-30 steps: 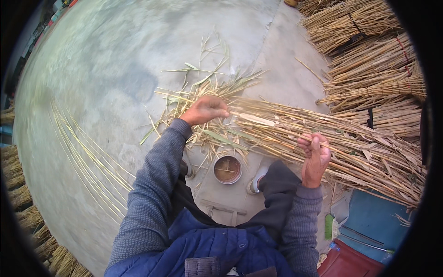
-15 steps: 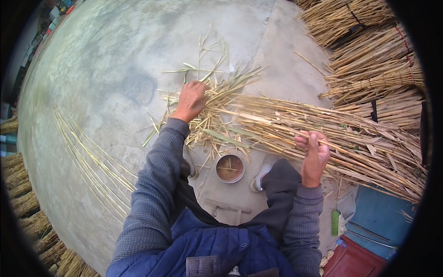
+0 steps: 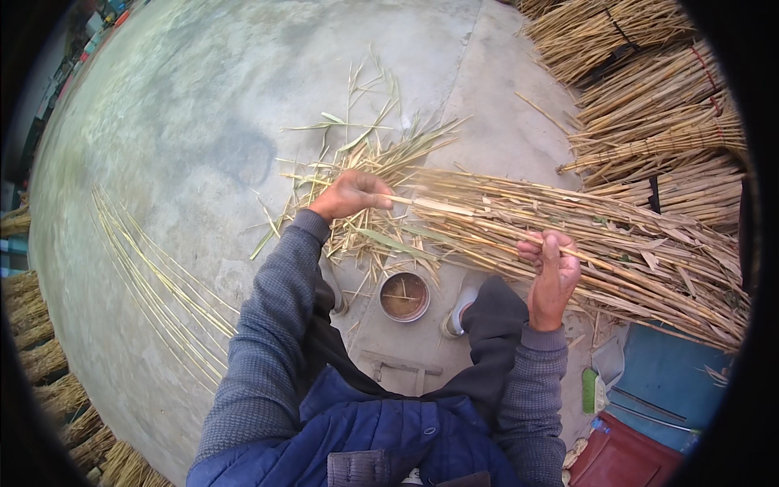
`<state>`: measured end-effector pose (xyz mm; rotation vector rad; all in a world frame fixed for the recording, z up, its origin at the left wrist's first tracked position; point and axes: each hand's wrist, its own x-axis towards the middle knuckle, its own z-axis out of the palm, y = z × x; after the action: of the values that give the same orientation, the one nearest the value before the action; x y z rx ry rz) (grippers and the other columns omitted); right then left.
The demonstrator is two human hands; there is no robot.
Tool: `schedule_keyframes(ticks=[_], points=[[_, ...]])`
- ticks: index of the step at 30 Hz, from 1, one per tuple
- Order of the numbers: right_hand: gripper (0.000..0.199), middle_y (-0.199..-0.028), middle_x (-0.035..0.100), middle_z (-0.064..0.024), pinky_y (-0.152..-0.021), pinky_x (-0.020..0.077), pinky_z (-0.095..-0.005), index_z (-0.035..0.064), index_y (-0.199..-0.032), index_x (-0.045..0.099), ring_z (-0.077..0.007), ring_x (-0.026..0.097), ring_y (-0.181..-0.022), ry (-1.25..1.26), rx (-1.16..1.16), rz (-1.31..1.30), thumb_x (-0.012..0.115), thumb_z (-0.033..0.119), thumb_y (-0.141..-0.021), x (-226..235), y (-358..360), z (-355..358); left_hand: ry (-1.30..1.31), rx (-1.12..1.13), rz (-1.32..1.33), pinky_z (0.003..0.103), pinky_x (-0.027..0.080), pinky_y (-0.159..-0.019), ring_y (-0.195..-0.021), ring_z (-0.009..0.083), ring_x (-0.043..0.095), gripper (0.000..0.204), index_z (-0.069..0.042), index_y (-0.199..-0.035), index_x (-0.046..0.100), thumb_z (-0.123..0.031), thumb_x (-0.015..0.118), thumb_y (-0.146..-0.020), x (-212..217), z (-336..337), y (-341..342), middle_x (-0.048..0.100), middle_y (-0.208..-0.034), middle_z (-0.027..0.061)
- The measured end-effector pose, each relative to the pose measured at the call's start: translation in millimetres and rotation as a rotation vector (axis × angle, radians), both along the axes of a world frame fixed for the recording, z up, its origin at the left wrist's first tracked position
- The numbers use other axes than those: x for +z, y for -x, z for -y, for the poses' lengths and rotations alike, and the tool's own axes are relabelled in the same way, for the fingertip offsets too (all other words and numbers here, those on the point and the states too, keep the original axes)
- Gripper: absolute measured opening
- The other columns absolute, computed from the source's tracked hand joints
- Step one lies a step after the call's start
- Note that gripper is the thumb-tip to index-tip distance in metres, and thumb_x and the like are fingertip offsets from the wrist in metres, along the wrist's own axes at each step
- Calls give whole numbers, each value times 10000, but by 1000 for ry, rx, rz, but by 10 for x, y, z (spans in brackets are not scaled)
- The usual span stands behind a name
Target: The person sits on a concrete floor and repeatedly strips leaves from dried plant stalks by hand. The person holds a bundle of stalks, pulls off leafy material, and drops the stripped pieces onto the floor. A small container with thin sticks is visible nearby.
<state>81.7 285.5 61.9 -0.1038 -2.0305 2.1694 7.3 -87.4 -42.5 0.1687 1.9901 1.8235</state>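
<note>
My left hand [image 3: 354, 195] is closed in a pinch at the thin end of a dry reed stalk [image 3: 406, 200]. That stalk runs rightward above a heap of reeds [image 3: 633, 264], and my right hand [image 3: 555, 272] grips it farther along between thumb and fingers. Where the stalk passes in front of the heap, it is hard to pick out from the others. Under and beyond my left hand lies a loose pile of leaf strips and husks [image 3: 389, 166], yellowish with some green.
Between my feet stands a round metal bowl [image 3: 404, 297] with brown contents. Several thin peeled stalks [image 3: 150, 272] lie on the concrete at left. Tied reed bundles [image 3: 657, 105] are stacked at far right. A green brush [image 3: 589, 391] and a red sheet [image 3: 621, 454] lie at near right.
My left hand has come back from the leaf pile, moving right and nearer, and now pinches the stalk's end. My right hand has stayed almost in place with its grip.
</note>
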Motion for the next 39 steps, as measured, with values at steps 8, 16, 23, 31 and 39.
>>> schedule_keyframes(ticks=[8,16,23,31,39], points=[[230,-1036,708,-193,-792,600,-349,-5,-1116,555,-233,724,-843,-13,-49,16,562,215,-1051,25,-28,-97,-195,554,-147,275,558,-775,-808,119,696,112,-35,-943,682,-132,737,-937,-163,371,108,744,-872,65],[228,-1033,706,-197,-767,602,-337,-3,-1132,558,-224,721,-824,-2,-38,6,563,210,-1049,-3,-10,-74,577,241,-585,375,504,-816,-931,230,668,257,-66,-932,766,-320,747,-898,-260,460,-2,733,-933,77],[238,-1015,710,-189,-756,600,-324,-8,-1134,566,-214,721,-818,17,-63,10,573,212,-1045,19,-12,-72,277,24,-160,296,528,-771,-837,122,660,211,-30,-959,752,-203,821,-859,-64,280,-75,728,-884,29],[236,-1005,717,-182,-770,595,-320,-3,-1123,569,-216,721,-819,31,-21,-61,598,213,-1032,40,-74,-92,-50,114,75,257,560,-732,-797,131,704,115,11,-962,739,-39,779,-867,-122,384,-80,750,-873,66],[253,-1037,732,-178,-853,566,-329,-10,-1109,582,-218,731,-881,-2,3,-16,612,229,-1031,64,-106,-108,-205,470,-144,331,540,-854,-837,165,695,131,-12,-913,689,-131,743,-918,-148,705,-73,733,-871,58]])
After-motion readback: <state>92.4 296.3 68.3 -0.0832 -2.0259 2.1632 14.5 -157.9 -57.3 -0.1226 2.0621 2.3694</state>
